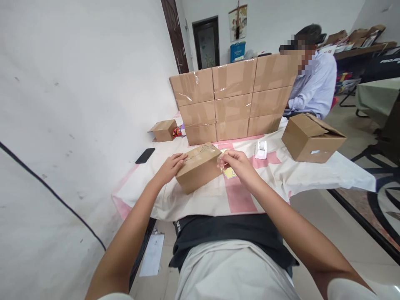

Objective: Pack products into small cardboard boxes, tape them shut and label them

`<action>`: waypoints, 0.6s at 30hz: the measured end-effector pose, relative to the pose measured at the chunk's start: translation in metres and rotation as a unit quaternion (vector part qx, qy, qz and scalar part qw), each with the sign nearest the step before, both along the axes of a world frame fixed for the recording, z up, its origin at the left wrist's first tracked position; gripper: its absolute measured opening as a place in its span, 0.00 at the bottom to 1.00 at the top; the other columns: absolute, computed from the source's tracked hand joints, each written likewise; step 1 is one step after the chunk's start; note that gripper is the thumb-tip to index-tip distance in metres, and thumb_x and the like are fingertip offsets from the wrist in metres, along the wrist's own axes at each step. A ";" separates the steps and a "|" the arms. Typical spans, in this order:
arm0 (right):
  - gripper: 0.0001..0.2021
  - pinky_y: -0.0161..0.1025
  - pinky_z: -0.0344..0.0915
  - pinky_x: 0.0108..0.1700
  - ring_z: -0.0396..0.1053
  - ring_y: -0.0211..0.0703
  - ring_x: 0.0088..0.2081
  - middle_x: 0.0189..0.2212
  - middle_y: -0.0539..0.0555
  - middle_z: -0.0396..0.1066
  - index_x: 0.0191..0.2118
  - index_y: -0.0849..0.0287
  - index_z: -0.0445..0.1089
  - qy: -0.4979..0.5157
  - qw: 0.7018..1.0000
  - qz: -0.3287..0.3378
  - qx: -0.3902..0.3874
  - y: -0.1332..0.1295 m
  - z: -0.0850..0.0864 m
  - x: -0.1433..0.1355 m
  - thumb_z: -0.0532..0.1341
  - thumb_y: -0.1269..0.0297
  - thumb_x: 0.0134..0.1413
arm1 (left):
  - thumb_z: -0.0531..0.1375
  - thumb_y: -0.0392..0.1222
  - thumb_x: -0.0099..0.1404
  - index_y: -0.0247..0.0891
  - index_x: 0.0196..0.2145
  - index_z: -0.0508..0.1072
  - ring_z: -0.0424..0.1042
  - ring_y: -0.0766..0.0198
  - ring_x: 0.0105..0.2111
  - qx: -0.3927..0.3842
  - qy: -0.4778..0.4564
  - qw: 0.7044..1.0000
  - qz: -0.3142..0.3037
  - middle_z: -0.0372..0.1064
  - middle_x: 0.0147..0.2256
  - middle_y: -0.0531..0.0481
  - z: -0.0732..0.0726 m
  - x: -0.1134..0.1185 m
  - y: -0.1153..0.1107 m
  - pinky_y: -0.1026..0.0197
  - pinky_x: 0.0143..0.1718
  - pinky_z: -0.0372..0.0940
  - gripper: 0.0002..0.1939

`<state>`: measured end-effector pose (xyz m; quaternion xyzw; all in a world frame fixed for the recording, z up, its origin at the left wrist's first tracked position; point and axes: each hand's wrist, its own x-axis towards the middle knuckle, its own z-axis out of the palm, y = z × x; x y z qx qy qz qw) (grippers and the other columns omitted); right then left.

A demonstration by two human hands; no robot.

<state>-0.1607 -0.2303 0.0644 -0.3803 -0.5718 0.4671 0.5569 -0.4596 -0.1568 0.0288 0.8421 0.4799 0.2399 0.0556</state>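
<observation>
A closed brown cardboard box [200, 171] lies in front of me on the cloth-covered table, with a patch of dark print on its top. My left hand [171, 166] rests on the box's left end, fingers stretched out over the top edge. At the opposite end, my right hand [234, 161] is closed in a pinch on a thin, shiny, clear strip that looks like tape, close against the box's side. Yellow printed pieces [229, 172] lie beneath and beside the right hand, partly hidden by it.
Taped cartons [233, 102] form a wall behind the box. An open carton [308, 143] stands at right, a small white device [260, 150] nearer. At left lie a black phone [145, 155] and a small carton [164, 131]. A person [315, 83] sits beyond the wall.
</observation>
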 end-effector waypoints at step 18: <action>0.16 0.28 0.70 0.23 0.80 0.41 0.29 0.36 0.59 0.82 0.21 0.60 0.58 -0.008 0.985 0.066 -0.158 0.073 0.012 -0.064 0.66 0.75 0.52 | 0.58 0.63 0.66 0.48 0.59 0.73 0.69 0.38 0.52 0.008 -0.073 0.987 0.141 0.71 0.50 0.37 -0.008 0.065 -0.059 0.40 0.52 0.64 0.29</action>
